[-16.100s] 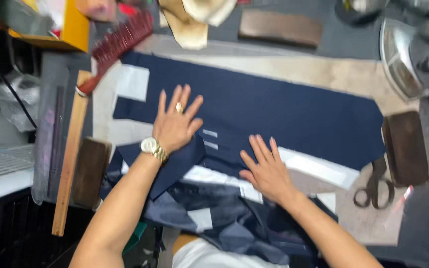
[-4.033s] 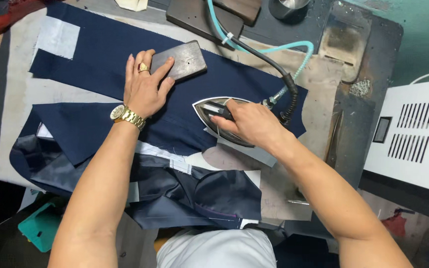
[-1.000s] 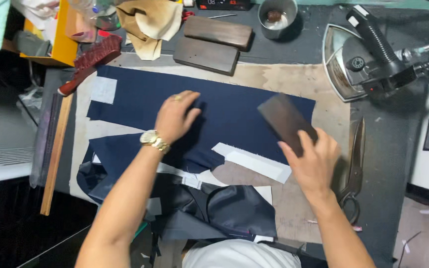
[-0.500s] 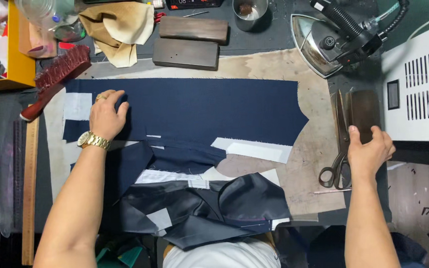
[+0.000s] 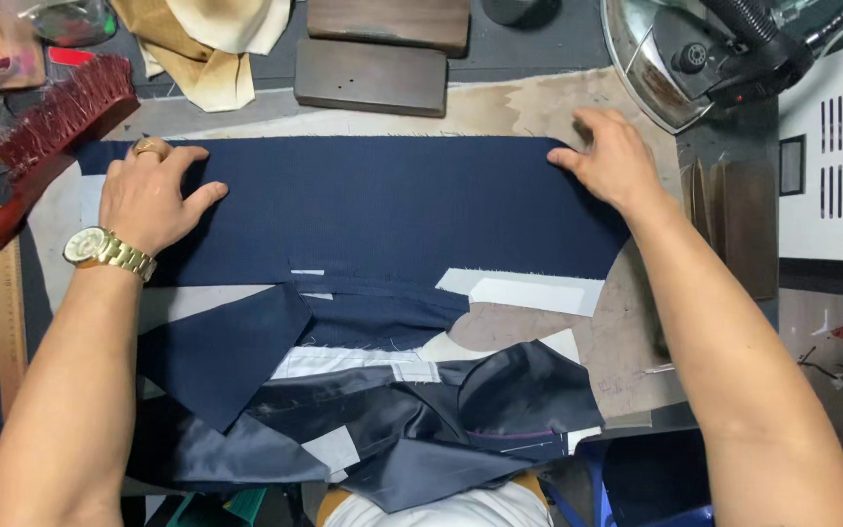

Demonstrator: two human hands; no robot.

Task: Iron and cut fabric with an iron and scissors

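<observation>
**Reader:** Where is the cloth, and how does it lie from your hands?

**Me:** The navy cloth panel lies flat on the pressing table, its long axis running left to right in front of me. My left hand presses on its left end, my right hand on its upper right corner. Both hands lie open, fingers spread flat on the fabric, gripping nothing. The cloth stretches between them, each hand about equally near its own end.

**Reader:** Any packages, labels or signs?

**Me:** No packages that I can make out. Small white rectangular patches sit along the cloth's near edge. Beyond it lie two dark wooden blocks, side by side. A red-bristled brush rests at far left, an iron at top right, beside a white vented box.
</observation>
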